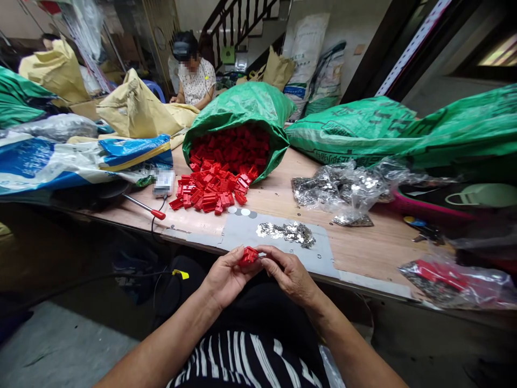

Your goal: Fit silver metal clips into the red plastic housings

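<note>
My left hand pinches a small red plastic piece in front of my lap, just below the table's front edge. My right hand is closed with its fingertips pressed against the same red piece from the right. Just beyond my hands, a little heap of small shiny metal parts lies on a grey patch of the wooden table. Farther back, a pile of red plastic pieces spills out of an open green sack.
A clear bag of metal parts lies at centre right, green sacks behind it. A red-tipped tool and a blue-white sack lie on the left. Another bag sits at the right front edge. A person sits at the far side.
</note>
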`<state>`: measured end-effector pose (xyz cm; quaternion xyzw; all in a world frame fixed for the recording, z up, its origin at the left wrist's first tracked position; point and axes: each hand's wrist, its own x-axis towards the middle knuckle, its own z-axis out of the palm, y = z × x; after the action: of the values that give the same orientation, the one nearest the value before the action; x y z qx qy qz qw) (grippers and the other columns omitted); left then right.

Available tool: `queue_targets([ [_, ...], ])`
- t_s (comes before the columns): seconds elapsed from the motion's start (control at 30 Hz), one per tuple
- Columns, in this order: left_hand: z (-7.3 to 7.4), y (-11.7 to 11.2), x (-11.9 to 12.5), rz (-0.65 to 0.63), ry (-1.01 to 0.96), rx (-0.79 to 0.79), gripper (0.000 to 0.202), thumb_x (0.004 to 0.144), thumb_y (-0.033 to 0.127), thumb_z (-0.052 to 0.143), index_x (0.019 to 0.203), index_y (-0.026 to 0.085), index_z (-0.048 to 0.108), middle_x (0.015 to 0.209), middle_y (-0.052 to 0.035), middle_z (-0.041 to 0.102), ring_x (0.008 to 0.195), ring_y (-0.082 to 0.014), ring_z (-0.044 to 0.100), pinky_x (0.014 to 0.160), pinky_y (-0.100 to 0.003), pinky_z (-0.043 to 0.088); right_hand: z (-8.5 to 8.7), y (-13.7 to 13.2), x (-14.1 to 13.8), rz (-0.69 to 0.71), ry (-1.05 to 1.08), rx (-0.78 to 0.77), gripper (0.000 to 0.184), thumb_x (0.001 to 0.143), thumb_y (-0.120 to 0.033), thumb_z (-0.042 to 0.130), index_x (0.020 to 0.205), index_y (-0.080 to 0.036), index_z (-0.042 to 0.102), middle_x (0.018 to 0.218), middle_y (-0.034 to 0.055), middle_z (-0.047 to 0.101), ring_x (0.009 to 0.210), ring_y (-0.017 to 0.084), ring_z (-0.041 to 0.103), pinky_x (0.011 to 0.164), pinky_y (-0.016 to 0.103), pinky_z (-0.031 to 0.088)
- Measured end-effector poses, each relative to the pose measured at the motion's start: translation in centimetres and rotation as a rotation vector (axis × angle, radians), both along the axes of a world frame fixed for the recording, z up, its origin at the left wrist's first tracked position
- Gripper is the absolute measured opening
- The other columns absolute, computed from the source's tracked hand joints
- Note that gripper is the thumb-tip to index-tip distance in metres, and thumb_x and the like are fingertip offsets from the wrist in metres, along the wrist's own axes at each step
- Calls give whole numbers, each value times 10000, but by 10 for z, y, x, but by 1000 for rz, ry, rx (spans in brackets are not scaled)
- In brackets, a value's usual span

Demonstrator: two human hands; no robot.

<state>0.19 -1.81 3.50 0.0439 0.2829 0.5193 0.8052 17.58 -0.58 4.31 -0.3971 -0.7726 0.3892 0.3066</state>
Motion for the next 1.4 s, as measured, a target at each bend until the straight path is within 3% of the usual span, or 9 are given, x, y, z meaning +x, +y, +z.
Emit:
queue_targets([
  [0.13, 4, 0, 1, -10, 13, -47, 212, 907, 153, 493, 820, 44, 652, 820, -123, 706, 803, -220, 703, 887, -377, 529, 1, -2, 0, 28, -42, -5, 357, 945, -331, 456, 1281, -215, 497, 700, -15, 597, 631, 128, 557, 642, 238, 443],
  [0.33, 1, 0, 3, 14, -18, -16, 223, 915, 152, 483, 821, 50, 657, 811, -108, 715, 759, -184, 701, 907, -369, 521, 0, -4, -7, -77, -4, 20, 314, 950, -345, 425, 1180, -200, 583, 677, 0, 571, 594, 133, 527, 606, 240, 428],
  [0.53, -6, -2, 5, -26, -11, -3, 139, 871, 163, 560, 840, 63, 652, 855, -116, 716, 819, -228, 704, 973, -428, 474, -7, 1, -6, -112, 178, -154, 353, 955, -426, 393, 1034, -170, 623, 565, -45, 413, 522, 109, 408, 531, 230, 366],
  [0.67, -14, -8, 8, -73, -5, 19, 72, 837, 161, 612, 789, 107, 620, 799, -62, 688, 772, -185, 685, 936, -409, 481, -11, -3, 2, -14, 194, -296, 286, 924, -439, 473, 997, -187, 587, 717, -15, 534, 646, 117, 478, 628, 235, 403],
  [0.77, -22, -19, 14, -180, 37, 23, 100, 823, 211, 643, 780, 136, 592, 776, -24, 661, 730, -161, 670, 887, -390, 489, -13, -9, 13, 60, 233, -410, 265, 879, -445, 549, 902, -182, 567, 822, 9, 574, 760, 137, 519, 711, 250, 423],
  [0.93, -33, -32, 19, -403, 172, 14, 247, 806, 344, 666, 949, 158, 589, 937, -80, 681, 785, -203, 693, 847, -369, 471, -9, -24, 50, -39, 133, -468, 293, 844, -469, 578, 874, -178, 568, 823, 11, 582, 767, 145, 523, 715, 255, 426],
  [1.1, -47, -27, 10, -363, 195, -45, 262, 777, 279, 701, 978, 161, 582, 895, -77, 692, 764, -200, 698, 847, -367, 464, -12, -41, 108, -237, -200, -365, 312, 857, -492, 523, 865, -192, 610, 806, 19, 618, 771, 171, 553, 711, 265, 435],
  [1.27, -62, -26, 3, -351, 231, -115, 231, 775, 254, 697, 948, 149, 586, 822, -63, 694, 691, -179, 689, 812, -355, 481, -45, -52, 166, -423, -541, -306, 302, 808, -517, 503, 804, -233, 607, 753, 41, 680, 708, 221, 613, 669, 305, 445],
  [1.4, -75, -25, -3, -342, 254, -157, 225, 774, 245, 692, 942, 149, 578, 789, -55, 694, 678, -171, 686, 794, -340, 489, -72, -53, 191, -538, -679, -307, 267, 754, -489, 511, 760, -242, 612, 735, 80, 705, 733, 287, 656, 654, 347, 453],
])
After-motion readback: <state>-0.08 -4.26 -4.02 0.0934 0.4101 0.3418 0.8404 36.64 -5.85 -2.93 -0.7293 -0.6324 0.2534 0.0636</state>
